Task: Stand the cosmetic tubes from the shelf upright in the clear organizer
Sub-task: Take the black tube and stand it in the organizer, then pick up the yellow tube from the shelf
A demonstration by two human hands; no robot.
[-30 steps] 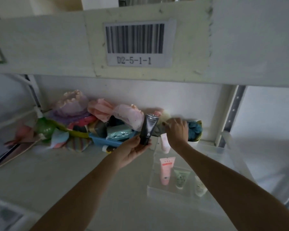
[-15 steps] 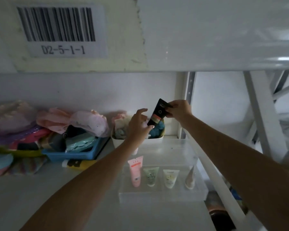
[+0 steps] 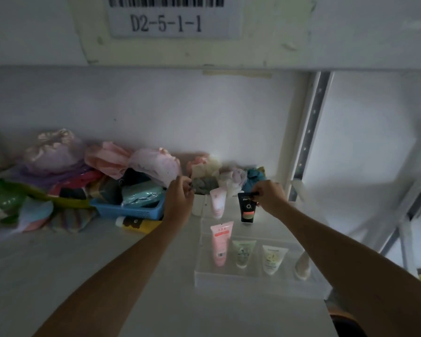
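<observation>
A person reaches both bare arms onto a dim white shelf (image 3: 58,276). The right hand (image 3: 270,199) pinches the crimped top of a black cosmetic tube with a coral band (image 3: 247,207), holding it upright, cap down, over the back row of a clear plastic organizer (image 3: 229,282). The left hand (image 3: 179,203) hovers just left of the organizer, fingers loosely curled and holding nothing.

A pale pink tube (image 3: 218,203) stands beside the black one; four more tubes (pink, green, cream, and one seen edge-on) stand in the front row.

Released off-centre, the black tube could tip into its pink neighbour, since only its top is gripped.

The organizer's clear walls and dividers are hard to trace, so its exact compartment is unclear. A yellow tube (image 3: 139,223) lies on the shelf, partly hidden behind the left forearm.
</observation>
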